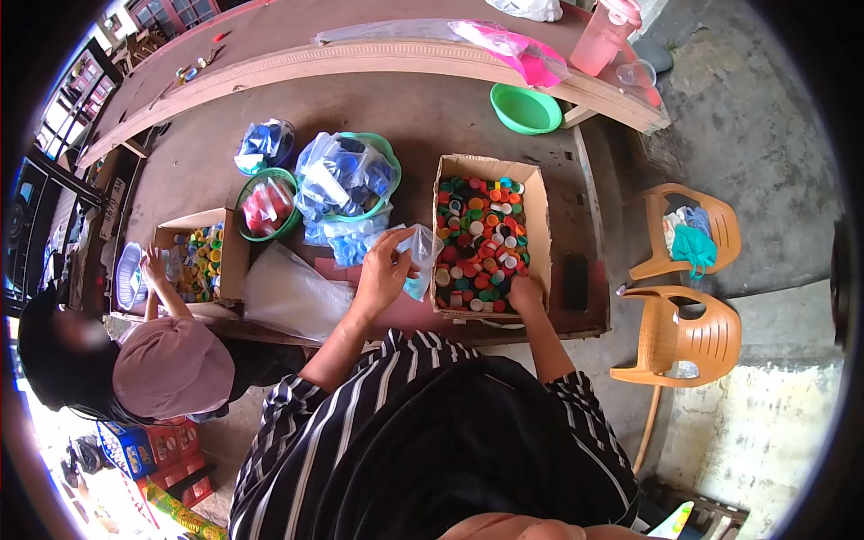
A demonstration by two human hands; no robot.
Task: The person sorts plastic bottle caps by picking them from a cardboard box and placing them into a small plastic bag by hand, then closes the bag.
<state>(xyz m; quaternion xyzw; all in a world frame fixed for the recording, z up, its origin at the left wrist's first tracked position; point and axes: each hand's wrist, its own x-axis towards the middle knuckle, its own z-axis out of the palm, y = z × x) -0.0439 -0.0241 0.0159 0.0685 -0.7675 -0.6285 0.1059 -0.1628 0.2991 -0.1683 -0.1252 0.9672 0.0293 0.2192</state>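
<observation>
My left hand [385, 272] is raised over the table's front part, its fingers closed on the edge of a clear plastic bag [423, 245]. Something light blue shows low in that bag. To its right stands an open cardboard box [546, 216] full of bottle caps [484, 236] in red, orange, green, white and black. My right hand [526, 295] reaches into the box's near right corner, touching the caps; its fingertips are hidden. Packed light-blue bags [353, 245] lie left of the clear bag, with flat clear plastic bags [292, 292] nearer me.
A green basin [392, 162] of filled bags and two smaller bowls stand behind. At left, another person [171, 360] reaches toward a second box [236, 256] of caps. A phone [575, 282] lies right of my box. A raised bench [405, 61] crosses behind; chairs [693, 335] stand right.
</observation>
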